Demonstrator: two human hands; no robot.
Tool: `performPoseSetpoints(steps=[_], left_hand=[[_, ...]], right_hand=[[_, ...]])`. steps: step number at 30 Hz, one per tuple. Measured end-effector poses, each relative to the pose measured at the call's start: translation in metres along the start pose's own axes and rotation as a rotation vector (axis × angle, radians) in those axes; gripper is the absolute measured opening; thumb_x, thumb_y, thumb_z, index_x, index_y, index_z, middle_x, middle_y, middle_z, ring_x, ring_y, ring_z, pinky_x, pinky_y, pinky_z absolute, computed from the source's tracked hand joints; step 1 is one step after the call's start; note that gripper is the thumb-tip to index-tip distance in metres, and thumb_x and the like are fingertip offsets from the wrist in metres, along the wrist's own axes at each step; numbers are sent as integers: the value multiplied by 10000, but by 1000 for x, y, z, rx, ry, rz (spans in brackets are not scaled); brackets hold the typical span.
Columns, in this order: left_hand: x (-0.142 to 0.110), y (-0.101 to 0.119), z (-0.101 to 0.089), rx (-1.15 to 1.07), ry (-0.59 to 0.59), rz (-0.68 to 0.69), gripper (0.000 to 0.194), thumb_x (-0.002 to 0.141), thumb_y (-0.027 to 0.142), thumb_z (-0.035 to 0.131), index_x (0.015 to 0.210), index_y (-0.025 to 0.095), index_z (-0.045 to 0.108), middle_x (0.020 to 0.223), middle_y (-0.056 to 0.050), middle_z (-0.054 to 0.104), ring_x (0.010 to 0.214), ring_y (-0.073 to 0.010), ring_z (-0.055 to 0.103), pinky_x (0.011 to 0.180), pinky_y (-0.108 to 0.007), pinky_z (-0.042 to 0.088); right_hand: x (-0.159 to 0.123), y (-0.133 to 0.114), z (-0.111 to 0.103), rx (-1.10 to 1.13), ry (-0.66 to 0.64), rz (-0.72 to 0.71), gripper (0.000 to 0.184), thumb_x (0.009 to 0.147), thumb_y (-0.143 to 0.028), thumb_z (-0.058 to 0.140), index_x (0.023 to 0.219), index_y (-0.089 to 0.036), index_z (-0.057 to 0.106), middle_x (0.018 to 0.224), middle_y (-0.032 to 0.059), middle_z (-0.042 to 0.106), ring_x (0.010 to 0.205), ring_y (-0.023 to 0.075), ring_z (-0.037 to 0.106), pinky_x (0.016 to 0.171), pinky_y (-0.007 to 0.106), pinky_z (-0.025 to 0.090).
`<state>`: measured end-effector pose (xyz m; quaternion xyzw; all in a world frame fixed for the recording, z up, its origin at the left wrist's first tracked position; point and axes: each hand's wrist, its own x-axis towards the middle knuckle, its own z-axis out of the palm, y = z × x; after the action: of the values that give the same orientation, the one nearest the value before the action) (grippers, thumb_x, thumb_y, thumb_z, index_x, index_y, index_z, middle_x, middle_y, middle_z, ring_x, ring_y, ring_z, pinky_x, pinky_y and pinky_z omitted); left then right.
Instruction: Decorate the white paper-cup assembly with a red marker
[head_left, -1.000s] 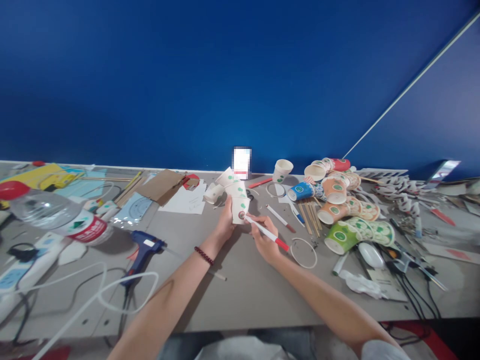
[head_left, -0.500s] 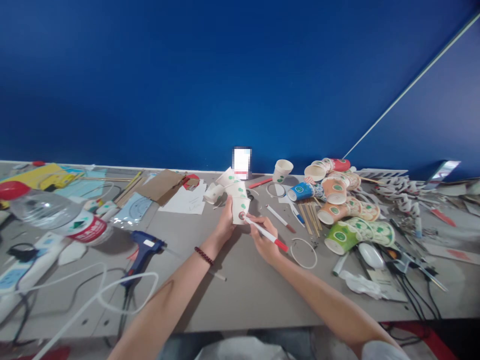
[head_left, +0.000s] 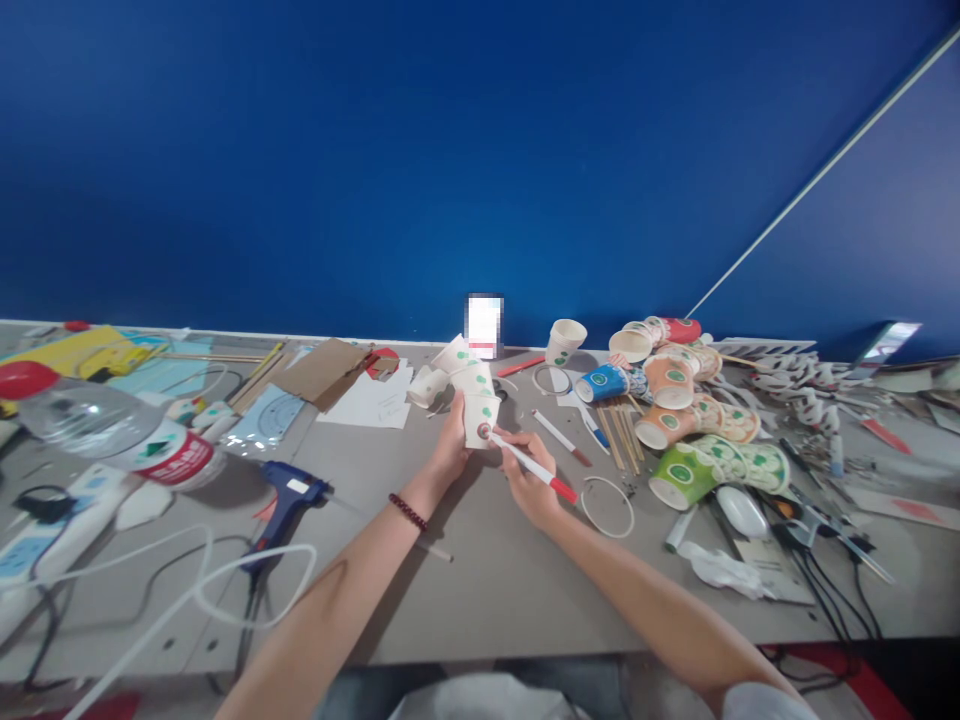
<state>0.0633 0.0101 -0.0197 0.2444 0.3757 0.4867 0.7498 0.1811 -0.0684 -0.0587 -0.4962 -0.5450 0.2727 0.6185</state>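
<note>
While 1 chain of cups (head_left: 474, 382) is clutched by the left hand (head_left: 450, 445), 1 marker (head_left: 535, 467) is pinched by the right hand (head_left: 532, 490); 1 glue gun (head_left: 289, 500) is seen.

White paper cups (head_left: 476, 385) with green printed spots are held joined in a tilted row, a reddish-brown ring (head_left: 484, 430) on the nearest. The white marker (head_left: 531, 462), red at its rear end, slants right of the cups, tip at the ring.
</note>
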Motion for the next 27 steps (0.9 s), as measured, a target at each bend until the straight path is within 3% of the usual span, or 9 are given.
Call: performPoseSetpoints(steps=[13,18,27], left_hand=[[3,-3,-2,-4,-4,9,524,1054,522,394,1129,110,710,715,-88,733,588,-198,695,558,-286,564],[-4,4,2,30,5,-27,527,1069,494,358,1103,111,718,696,-88,729,579,-196,692,554,-278,552],[-2,3,-1,10,-10,-54,578,1051,559,355,1146,112,708,736,-90,746,592,-200,704,570,-286,570]], right_hand=[[-1,-2,0,59,20,-15,277,954,-508,646,987,-233,668,1080,131,808,782,245,787,672,380,665],[-2,6,-2,-41,70,-1,281,949,-499,648,1007,-227,686,1019,110,799,765,230,766,618,338,624],[-2,7,-2,-10,65,-9,279,963,-487,638,1020,-219,691,992,98,790,845,237,762,714,357,643]])
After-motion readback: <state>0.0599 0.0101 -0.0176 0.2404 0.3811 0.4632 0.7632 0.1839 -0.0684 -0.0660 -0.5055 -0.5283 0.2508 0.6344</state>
